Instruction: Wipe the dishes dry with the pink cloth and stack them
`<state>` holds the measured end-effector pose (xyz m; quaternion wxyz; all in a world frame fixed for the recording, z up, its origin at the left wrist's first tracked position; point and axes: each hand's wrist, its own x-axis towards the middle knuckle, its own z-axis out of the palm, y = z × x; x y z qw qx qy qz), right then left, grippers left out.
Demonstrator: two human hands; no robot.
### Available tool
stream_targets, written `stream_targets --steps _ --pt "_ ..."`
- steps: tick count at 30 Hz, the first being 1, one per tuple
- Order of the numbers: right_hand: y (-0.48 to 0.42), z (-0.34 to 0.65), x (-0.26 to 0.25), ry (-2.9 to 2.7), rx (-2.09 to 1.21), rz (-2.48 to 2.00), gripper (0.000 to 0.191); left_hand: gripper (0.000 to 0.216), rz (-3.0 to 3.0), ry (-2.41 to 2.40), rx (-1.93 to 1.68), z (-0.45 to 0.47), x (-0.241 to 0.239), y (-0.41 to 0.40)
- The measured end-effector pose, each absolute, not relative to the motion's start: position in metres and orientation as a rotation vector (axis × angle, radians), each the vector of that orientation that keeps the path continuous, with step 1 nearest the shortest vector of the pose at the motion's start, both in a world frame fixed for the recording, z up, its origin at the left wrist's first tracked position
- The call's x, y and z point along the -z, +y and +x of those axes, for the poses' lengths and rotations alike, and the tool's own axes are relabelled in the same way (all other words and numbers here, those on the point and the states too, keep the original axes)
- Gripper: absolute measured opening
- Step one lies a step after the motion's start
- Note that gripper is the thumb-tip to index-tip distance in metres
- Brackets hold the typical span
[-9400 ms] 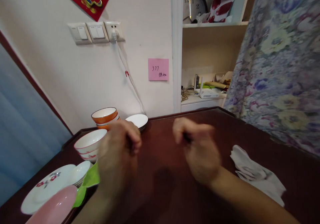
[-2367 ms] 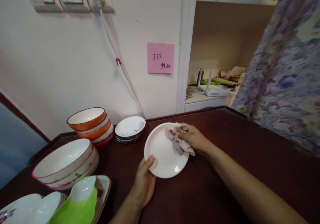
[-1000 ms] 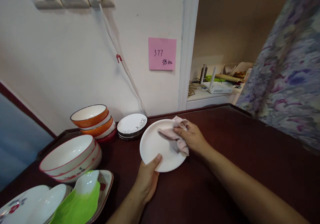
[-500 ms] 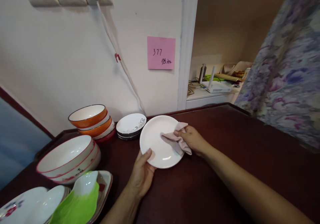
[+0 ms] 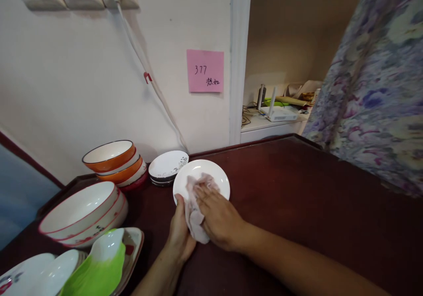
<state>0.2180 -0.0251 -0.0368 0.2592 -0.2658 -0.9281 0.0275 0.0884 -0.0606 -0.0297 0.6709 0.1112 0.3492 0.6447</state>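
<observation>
While your left hand (image 5: 181,230) grips the plate (image 5: 216,172) just right of the saucers (image 5: 167,163), your right hand (image 5: 221,221) holds the cloth (image 5: 195,220) against its face; press evenly, wiping centre to rim. Count one plate, one cloth; left of the saucers and nearer you, one green dish (image 5: 95,267). The stacked saucers cannot be counted surely.

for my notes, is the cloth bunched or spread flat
Bunched: the cloth shows folds under the right hand, its near end past the plate.
</observation>
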Motion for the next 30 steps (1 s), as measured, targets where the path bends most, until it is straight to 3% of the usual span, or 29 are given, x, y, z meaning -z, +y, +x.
stream_targets --steps 4,8,13,21,25,30 --pt "-0.018 0.224 0.012 -2.613 -0.06 -0.536 0.054 0.058 0.292 0.768 -1.41 0.093 0.028 -0.064" --pt "0.018 0.244 0.001 -2.502 0.03 -0.806 0.053 0.057 0.393 0.766 -1.409 0.103 0.028 -0.064" --pt "0.017 0.247 0.027 -2.42 -0.046 -1.083 0.057 0.056 0.354 0.844 -1.578 0.095 0.03 -0.059" --pt "-0.034 0.218 0.01 -2.665 -0.135 -0.462 0.058 0.068 0.17 0.737 -1.36 0.084 0.032 -0.061" --pt "-0.002 0.233 -0.004 -2.572 -0.063 -0.741 0.055 0.07 0.342 0.65 -1.377 0.094 0.033 -0.063" --pt "0.006 0.239 0.015 -2.455 -0.034 -0.983 0.055 0.071 0.402 0.746 -1.476 0.096 0.034 -0.063"
